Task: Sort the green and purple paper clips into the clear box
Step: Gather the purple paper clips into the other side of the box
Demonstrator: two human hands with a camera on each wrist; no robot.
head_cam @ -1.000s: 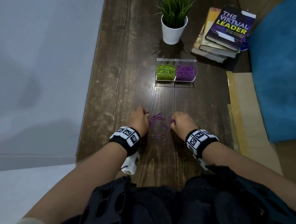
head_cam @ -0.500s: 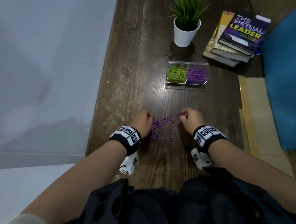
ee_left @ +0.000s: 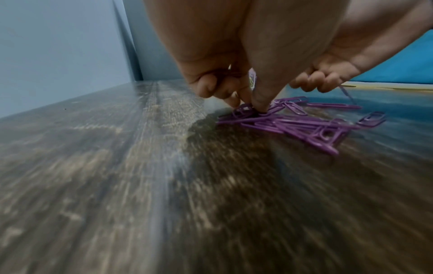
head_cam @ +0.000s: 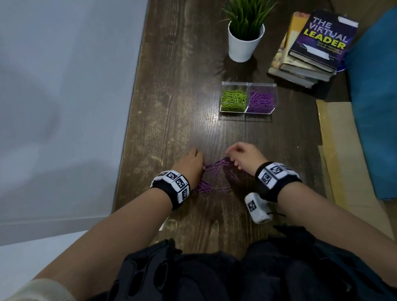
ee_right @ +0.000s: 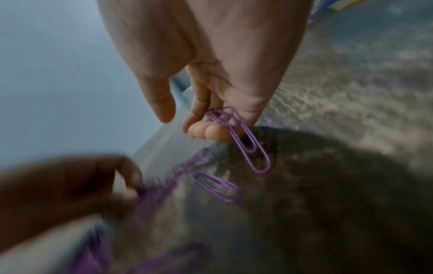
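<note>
On the dark, wood-grained tabletop (head_cam: 166,105) a loose scatter of purple wire paper clips (head_cam: 217,169) lies between the two hands. The left hand (head_cam: 190,166) is bent down over the left edge of the scatter, its thumb and forefinger pressed together on a small bunch of clips at the table surface — the other fingers (ee_left: 206,89) are curled under. The right hand (head_cam: 245,157) is lifted a little above the table at the right edge of the scatter; its curled fingers (ee_right: 206,132) hold a couple of purple clips against the palm, one hanging down from them, while the thumb stands apart and straight.

Farther up the table, well apart from the hands, sits the clear two-compartment plastic box (head_cam: 247,83) — green paper clips (head_cam: 234,99) fill its left compartment, purple ones its right. Behind it stand a white pot with a spiky green plant (head_cam: 246,39) and, to the right, a stack of books (head_cam: 312,48).
</note>
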